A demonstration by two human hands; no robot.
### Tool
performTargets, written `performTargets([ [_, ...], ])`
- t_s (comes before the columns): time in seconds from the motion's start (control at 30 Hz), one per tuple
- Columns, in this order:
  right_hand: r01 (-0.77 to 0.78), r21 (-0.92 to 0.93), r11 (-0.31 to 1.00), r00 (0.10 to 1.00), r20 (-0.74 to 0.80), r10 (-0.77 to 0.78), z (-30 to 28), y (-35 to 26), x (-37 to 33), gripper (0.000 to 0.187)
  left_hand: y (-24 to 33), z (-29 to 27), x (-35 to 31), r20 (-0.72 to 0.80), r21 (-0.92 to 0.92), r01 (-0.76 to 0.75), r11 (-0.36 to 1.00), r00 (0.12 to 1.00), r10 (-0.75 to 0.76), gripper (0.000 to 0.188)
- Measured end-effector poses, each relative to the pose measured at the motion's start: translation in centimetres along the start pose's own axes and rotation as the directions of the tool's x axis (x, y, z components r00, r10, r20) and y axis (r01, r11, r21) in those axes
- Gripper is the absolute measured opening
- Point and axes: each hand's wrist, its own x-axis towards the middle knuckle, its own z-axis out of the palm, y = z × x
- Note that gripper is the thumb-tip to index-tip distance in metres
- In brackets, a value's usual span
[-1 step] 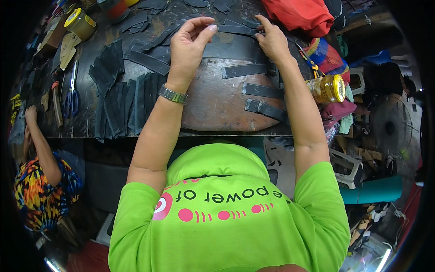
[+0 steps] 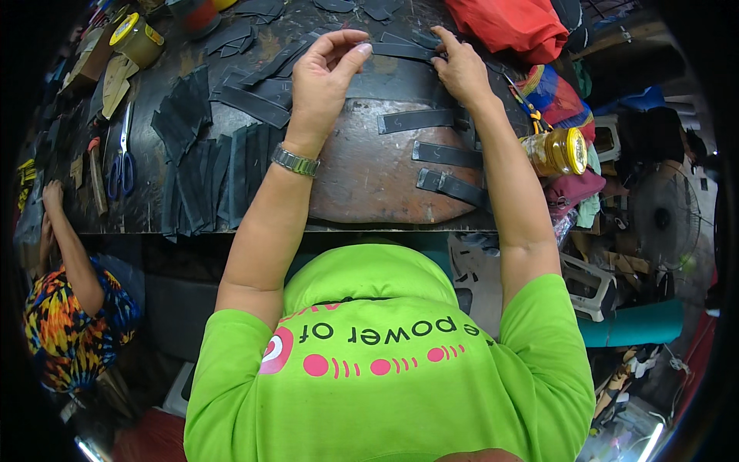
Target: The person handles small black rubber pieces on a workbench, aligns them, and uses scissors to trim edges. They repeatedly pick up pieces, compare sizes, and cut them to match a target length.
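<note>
Bearing pale marks [image 2: 396, 122], dark strips [image 2: 427, 118] lie beyond the shirt [image 2: 416, 408] (black-lettered).

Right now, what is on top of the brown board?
Three dark strips lie on the brown board, toward its right; whatever is beneath them is covered from view.

Open room over brown board [image 2: 358, 173], strips [image 2: 446, 154] rightward, jar [image 2: 556, 152] beyond

A fan [image 2: 667, 212] and a white plastic stool [image 2: 588, 286] are noted right of a dark worktable [image 2: 142, 209]. Lit tubes [image 2: 651, 442] are observed near both lower corners.
</note>
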Motion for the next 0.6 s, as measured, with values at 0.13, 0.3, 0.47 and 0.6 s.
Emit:
performTargets([
  [0.13, 0.064, -0.099, 0.993, 0.998, 0.016, -0.063, 0.9, -0.2, 0.2, 0.062, -0.2, 0.0, -0.1, 0.018, 0.027, 0.009, 1.000, 1.000, -0.010, 0.022],
  [0.3, 0.058, 0.078, 0.995, 0.998, -0.026, -0.056, 1.0, 0.0, 0.3, 0.066, -0.3, -0.1, -0.1, 0.025, 0.057, 0.011, 0.998, 1.000, -0.013, 0.024],
  [0.47, -0.033, 0.396, 0.918, 0.999, 0.003, 0.035, 0.8, 0.6, 0.6, 0.066, -0.5, -0.1, -0.2, 0.031, 0.081, 0.022, 0.996, 0.999, -0.025, 0.023],
  [0.6, -0.222, 0.841, 0.493, 0.970, 0.139, 0.200, -0.9, 0.5, 0.5, 0.062, -0.3, -0.2, -0.2, 0.127, 0.126, 0.091, 0.988, 0.986, -0.108, 0.028],
])
